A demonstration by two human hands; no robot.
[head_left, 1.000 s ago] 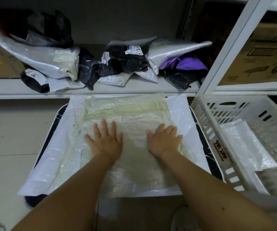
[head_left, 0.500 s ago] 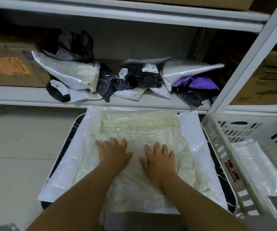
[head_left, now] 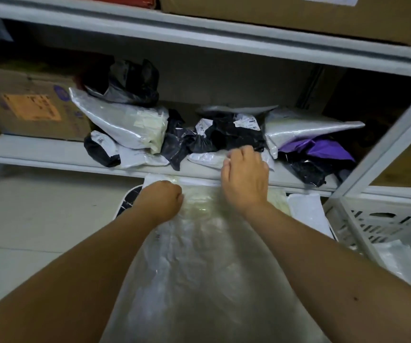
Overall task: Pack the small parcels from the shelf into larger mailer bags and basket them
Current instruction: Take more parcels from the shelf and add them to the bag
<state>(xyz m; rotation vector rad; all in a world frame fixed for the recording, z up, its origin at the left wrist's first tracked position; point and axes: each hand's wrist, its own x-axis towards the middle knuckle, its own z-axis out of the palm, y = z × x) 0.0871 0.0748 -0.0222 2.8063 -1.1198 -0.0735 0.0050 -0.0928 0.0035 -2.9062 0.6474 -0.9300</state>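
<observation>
Parcels (head_left: 214, 139) lie heaped on the shelf (head_left: 51, 154) ahead of you, silver, black and purple ones touching each other. Your right hand (head_left: 245, 179) reaches over the shelf edge, its fingers curled down onto a white parcel (head_left: 207, 158) at the front of the heap (whether that grip has closed on it, you cannot tell). Your left hand (head_left: 161, 199) is curled, its grip pinching the far edge of the large mailer bag (head_left: 199, 256), which spreads from just below the shelf back toward you. The white basket (head_left: 372, 219) stands to your right.
</observation>
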